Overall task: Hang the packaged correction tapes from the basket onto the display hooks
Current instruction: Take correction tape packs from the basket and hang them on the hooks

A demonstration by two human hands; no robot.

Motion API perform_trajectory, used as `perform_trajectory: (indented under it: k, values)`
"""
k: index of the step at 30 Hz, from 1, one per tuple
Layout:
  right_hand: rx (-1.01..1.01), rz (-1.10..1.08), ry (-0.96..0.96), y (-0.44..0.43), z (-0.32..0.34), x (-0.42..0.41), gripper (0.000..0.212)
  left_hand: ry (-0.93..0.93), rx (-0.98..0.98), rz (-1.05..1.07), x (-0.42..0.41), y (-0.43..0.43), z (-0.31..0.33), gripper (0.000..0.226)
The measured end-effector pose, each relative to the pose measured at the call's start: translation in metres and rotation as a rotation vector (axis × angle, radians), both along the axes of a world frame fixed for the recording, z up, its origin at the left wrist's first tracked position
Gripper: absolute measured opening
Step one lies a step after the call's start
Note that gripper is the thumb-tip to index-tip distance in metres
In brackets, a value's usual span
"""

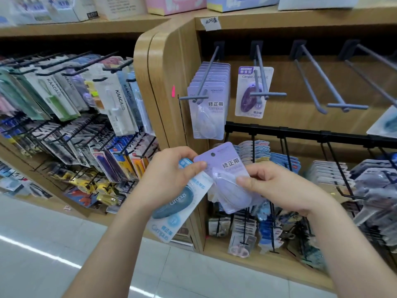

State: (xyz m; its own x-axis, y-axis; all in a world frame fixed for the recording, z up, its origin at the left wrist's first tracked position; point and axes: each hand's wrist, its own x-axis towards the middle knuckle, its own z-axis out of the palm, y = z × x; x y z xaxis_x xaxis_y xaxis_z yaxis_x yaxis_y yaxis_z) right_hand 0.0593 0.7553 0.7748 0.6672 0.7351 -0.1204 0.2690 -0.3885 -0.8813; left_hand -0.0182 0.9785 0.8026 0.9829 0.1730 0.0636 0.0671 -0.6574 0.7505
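**Two packs in hand, below the grey hooks**

Hands: close together at chest height, not touching each other. My left hand (171,175) grips a blue pack (178,208) from behind, with the thumb laid on the top edge of a lavender pack (224,165). My right hand (279,188) pinches the same lavender pack by its clear blister. Its punched hole points up and left, and the card is tilted.

Surroundings: directly above hangs the first grey hook (206,76), carrying a full stack of lavender packs (211,108). The second grey hook (268,94) carries one purple pack (253,93). The third grey hook (352,107) is bare. A black rail (300,133) runs under these hooks, and its wire pegs, crowded with more carded goods, stand just behind my hands. A rounded wooden end panel (165,72) with a pink tab (173,91) splits this bay from the pen racks on the left.

Room: shop aisle, light wood shelving, pale glossy floor tiles (43,233), pastel boxes (174,4) on the top shelf.

Writing: the lavender pack reads 修正带; "Campus" shows on the blue pack and on the hung packs. The pen packs (120,104) read "KAACA". A paper label (210,23) carries handwriting I cannot read.
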Motion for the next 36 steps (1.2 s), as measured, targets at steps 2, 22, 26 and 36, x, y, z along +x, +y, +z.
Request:
perform_trajectory:
  k: [2, 22, 26, 36]
  values:
    - [0.030, -0.090, -0.062, 0.005, -0.004, -0.001, 0.067, -0.030, -0.162, 0.048, 0.000, 0.001, -0.004, 0.022]
    - [0.285, -0.435, -0.522, 0.059, 0.004, 0.009, 0.046, -0.099, -0.617, 0.150, 0.013, 0.008, 0.005, 0.019]
    - [0.309, -0.462, -0.497, 0.063, 0.002, 0.003, 0.050, -0.087, -0.611, 0.163, 0.014, 0.006, 0.001, 0.022]
    - [0.284, -0.318, -0.050, 0.062, 0.008, 0.004, 0.033, -0.138, -0.597, 0.233, 0.027, 0.011, 0.005, 0.021]
